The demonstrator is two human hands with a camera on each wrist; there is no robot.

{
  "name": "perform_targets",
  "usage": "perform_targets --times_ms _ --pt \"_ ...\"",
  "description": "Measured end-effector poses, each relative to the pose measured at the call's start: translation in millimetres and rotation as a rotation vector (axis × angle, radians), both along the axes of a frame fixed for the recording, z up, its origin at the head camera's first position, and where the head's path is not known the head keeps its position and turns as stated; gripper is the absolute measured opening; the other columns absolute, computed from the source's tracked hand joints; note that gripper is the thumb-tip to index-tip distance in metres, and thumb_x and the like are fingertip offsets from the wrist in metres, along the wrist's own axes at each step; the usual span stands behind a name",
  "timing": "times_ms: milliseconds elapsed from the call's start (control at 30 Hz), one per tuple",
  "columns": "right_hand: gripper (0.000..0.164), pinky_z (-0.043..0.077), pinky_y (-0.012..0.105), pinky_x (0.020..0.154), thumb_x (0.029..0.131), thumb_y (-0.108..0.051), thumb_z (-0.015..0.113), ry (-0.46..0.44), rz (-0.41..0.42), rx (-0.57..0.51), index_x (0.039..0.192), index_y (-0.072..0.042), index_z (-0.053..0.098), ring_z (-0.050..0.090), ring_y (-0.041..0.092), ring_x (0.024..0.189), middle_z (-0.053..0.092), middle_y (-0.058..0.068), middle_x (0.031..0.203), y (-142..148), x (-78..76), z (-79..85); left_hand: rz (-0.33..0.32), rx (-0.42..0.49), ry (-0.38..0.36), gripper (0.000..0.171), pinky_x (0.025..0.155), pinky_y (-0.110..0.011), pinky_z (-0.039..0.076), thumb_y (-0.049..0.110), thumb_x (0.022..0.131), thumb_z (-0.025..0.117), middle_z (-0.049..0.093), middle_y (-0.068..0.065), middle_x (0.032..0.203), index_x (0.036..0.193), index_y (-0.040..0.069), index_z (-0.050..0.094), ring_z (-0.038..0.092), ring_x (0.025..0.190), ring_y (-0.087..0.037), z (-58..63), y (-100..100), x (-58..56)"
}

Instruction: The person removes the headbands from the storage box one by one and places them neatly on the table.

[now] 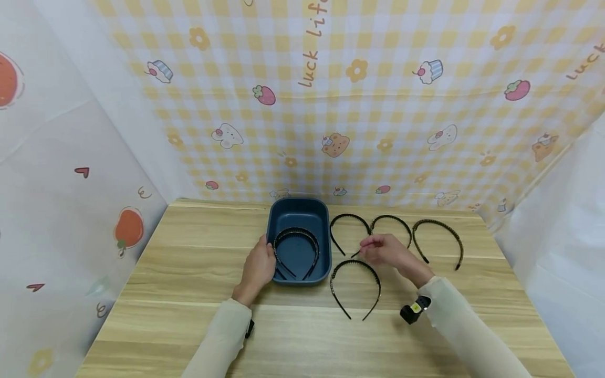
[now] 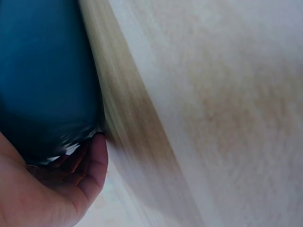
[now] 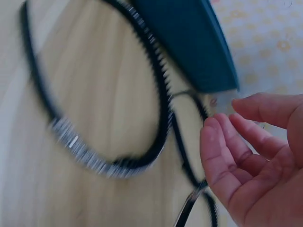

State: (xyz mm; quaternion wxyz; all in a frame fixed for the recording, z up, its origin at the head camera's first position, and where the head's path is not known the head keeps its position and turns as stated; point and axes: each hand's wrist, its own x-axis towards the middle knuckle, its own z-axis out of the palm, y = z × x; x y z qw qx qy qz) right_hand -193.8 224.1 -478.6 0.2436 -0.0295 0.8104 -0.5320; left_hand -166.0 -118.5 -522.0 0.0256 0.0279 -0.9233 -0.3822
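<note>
A dark blue rectangular bin (image 1: 298,207) stands on the table with black headbands (image 1: 315,252) overlapping inside it. My left hand (image 1: 260,262) grips its left side, the thumb at the rim; in the left wrist view the fingers (image 2: 97,163) bend against the outer wall. My right hand (image 1: 385,254) hovers over the table right of the bin, relaxed and holding nothing. Just in front of it lies a black toothed headband (image 1: 379,283). Behind it are two more, a left headband (image 1: 333,236) and a middle headband (image 1: 409,231), the left one partly hidden by the hand.
Farther right lies a headband (image 1: 449,228) with a brownish, patterned band. The wood-grain table (image 1: 198,252) meets a yellow checked cloth (image 1: 293,131) at the back, and white cloth (image 1: 562,220) hangs at the sides.
</note>
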Motion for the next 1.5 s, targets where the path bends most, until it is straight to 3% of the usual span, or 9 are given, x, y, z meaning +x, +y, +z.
perform_targets --times_ms 233,433,600,733,900,1200,1367,1500 --pt "0.035 0.053 0.048 0.093 0.1 -0.007 0.055 0.046 0.016 -0.061 0.131 0.008 0.054 0.057 0.045 0.117 0.056 0.03 0.13 -39 -14.2 18.9 0.009 0.0 -0.007 0.036 0.084 -0.053 0.051 0.015 0.107 0.037 0.066 -0.023 0.119 0.136 -0.001 0.049 0.065 0.103 -0.038 0.0 -1 0.0" --pt "0.036 0.051 0.051 0.096 0.1 -0.006 0.057 0.056 0.057 -0.115 0.133 0.007 0.054 0.06 0.038 0.117 0.057 0.029 0.132 -70 -20.9 30.0 0.008 0.008 -0.009 0.036 0.084 -0.053 0.051 0.016 0.107 0.037 0.065 -0.023 0.121 0.136 -0.001 0.049 0.065 0.105 -0.038 1.2 0 0.2" --pt "0.039 0.05 0.045 0.098 0.101 -0.011 0.057 0.013 0.104 -0.124 0.137 0.002 0.052 0.058 0.035 0.121 0.056 0.026 0.136 -94 -22.1 36.2 0.005 0.002 -0.005 0.034 0.082 -0.053 0.051 0.014 0.106 0.037 0.066 -0.023 0.117 0.134 -0.001 0.05 0.065 0.101 -0.037 0.0 1 -0.5" --pt "0.046 0.043 0.045 0.107 0.103 -0.025 0.054 -0.029 0.11 -0.118 0.143 -0.002 0.048 0.05 0.036 0.132 0.051 0.021 0.143 -109 -25.8 33.6 0.008 0.004 -0.004 0.034 0.08 -0.052 0.051 0.015 0.106 0.037 0.067 -0.022 0.113 0.134 -0.001 0.05 0.066 0.098 -0.036 -0.6 0 -0.7" --pt "0.052 0.033 0.048 0.115 0.105 -0.037 0.048 -0.108 0.04 -0.137 0.145 -0.004 0.044 0.04 0.035 0.141 0.041 0.015 0.152 -123 -31.8 26.7 0.007 0.008 -0.011 0.035 0.081 -0.051 0.052 0.016 0.107 0.037 0.067 -0.021 0.115 0.135 0.0 0.049 0.066 0.099 -0.035 -0.2 0 0.0" --pt "0.054 0.025 0.052 0.117 0.103 -0.042 0.05 -0.156 -0.025 -0.109 0.143 -0.005 0.045 0.034 0.034 0.143 0.038 0.013 0.153 -143 -39.0 23.1 0.009 0.01 -0.007 0.036 0.082 -0.051 0.052 0.014 0.107 0.037 0.066 -0.022 0.116 0.136 -0.002 0.049 0.066 0.1 -0.035 0.9 1 1.2" --pt "0.065 0.019 0.056 0.118 0.103 -0.044 0.05 -0.205 -0.064 -0.097 0.151 -0.004 0.032 0.022 0.036 0.149 0.028 0.017 0.159 -152 -44.3 16.7 0.016 0.012 -0.003 0.034 0.082 -0.052 0.052 0.013 0.106 0.038 0.066 -0.022 0.117 0.135 -0.001 0.05 0.066 0.1 -0.036 1.2 1 1.3" --pt "0.069 0.02 0.057 0.118 0.103 -0.044 0.05 -0.205 -0.07 -0.025 0.153 -0.002 0.028 0.024 0.038 0.147 0.028 0.019 0.158 -158 -46.5 14.0 0.016 0.008 -0.004 0.035 0.084 -0.052 0.052 0.014 0.106 0.038 0.066 -0.022 0.118 0.136 -0.002 0.049 0.065 0.103 -0.036 0.9 2 1.1"
